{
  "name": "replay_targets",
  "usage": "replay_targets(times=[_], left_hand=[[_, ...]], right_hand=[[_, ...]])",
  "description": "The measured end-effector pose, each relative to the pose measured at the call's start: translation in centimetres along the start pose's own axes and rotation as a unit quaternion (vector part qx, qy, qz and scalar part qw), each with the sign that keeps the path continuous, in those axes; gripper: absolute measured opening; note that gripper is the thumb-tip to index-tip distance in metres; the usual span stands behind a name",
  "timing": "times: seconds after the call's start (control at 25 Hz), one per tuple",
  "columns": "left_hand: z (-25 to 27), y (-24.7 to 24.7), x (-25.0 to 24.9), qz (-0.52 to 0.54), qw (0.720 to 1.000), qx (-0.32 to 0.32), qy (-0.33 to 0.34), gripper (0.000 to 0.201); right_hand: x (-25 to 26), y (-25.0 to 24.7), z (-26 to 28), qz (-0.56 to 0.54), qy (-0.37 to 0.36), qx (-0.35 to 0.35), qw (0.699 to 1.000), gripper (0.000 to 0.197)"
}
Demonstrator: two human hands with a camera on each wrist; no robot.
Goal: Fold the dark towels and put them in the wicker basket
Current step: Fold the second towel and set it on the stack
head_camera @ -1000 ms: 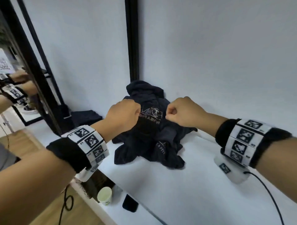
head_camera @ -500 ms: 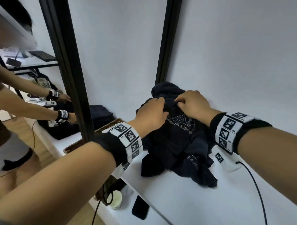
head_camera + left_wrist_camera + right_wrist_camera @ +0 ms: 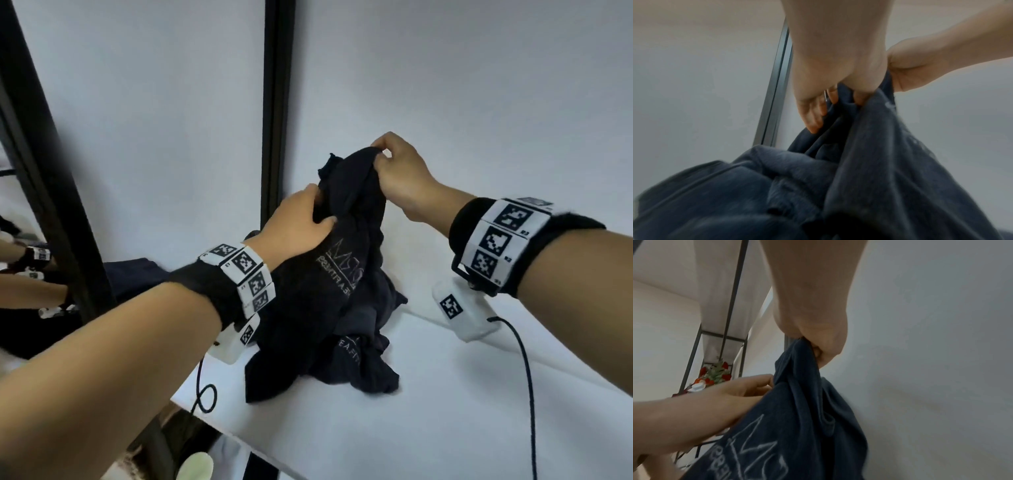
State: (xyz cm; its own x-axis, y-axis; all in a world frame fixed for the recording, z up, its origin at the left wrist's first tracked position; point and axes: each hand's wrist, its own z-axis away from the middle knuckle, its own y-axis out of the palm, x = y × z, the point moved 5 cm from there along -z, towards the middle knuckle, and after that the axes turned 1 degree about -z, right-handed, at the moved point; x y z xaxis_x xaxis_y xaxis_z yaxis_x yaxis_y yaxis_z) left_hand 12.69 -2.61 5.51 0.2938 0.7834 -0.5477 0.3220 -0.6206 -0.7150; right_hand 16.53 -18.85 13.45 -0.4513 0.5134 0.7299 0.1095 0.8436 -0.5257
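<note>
A heap of dark towels with pale printed lettering lies on the white table against the wall. One dark towel is pulled up out of the heap. My right hand pinches its top edge, seen up close in the right wrist view. My left hand grips the same towel a little lower on its left side, fingers curled into the folds. The towel hangs bunched below both hands. I cannot make out the wicker basket.
A black post stands right behind the heap, and a thick black frame rises at the left. More dark cloth lies left of my forearm. A white cup sits below the table edge. Wrist cables trail across the table.
Both hands moved from the heap's front to its top. The right hand has lifted one towel's edge high, and the left hand has taken hold lower down.
</note>
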Motion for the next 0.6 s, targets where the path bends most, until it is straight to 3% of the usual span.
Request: replay_targets(times=[0.12,0.2,0.24,0.32,0.4,0.48,0.6], left_hand=[[-0.8,0.2,-4.9,0.148,0.988,0.009,0.034,0.039],[-1.2,0.3,-8.8,0.344,0.938,0.030,0.007,0.036],[-1.4,0.5,-10.9,0.388,0.920,0.058,0.013,0.037],[-1.7,1.5,-14.4,0.305,0.945,0.090,0.075,0.035],[-2.3,2.6,-15.5,0.174,0.977,0.057,0.109,0.021],[-2.9,3.6,-15.1,0.184,0.978,0.032,0.092,0.006],[-3.4,4.2,-15.0,0.233,0.970,0.011,0.072,0.018]], right_hand=[[0.7,-4.7,0.1,-0.037,-0.006,-0.046,0.998,0.017],[0.8,-6.8,0.6,-0.023,-0.007,-0.047,0.999,0.013],[0.8,-7.8,0.9,-0.005,-0.015,-0.050,0.999,0.011],[0.6,-9.9,1.9,0.041,-0.026,-0.057,0.997,0.008],[0.1,-12.5,3.1,0.103,-0.031,-0.058,0.992,0.012],[-1.2,-15.0,4.6,0.185,-0.026,-0.026,0.982,0.021],[-4.8,-17.4,7.0,0.253,0.025,0.037,0.966,0.020]])
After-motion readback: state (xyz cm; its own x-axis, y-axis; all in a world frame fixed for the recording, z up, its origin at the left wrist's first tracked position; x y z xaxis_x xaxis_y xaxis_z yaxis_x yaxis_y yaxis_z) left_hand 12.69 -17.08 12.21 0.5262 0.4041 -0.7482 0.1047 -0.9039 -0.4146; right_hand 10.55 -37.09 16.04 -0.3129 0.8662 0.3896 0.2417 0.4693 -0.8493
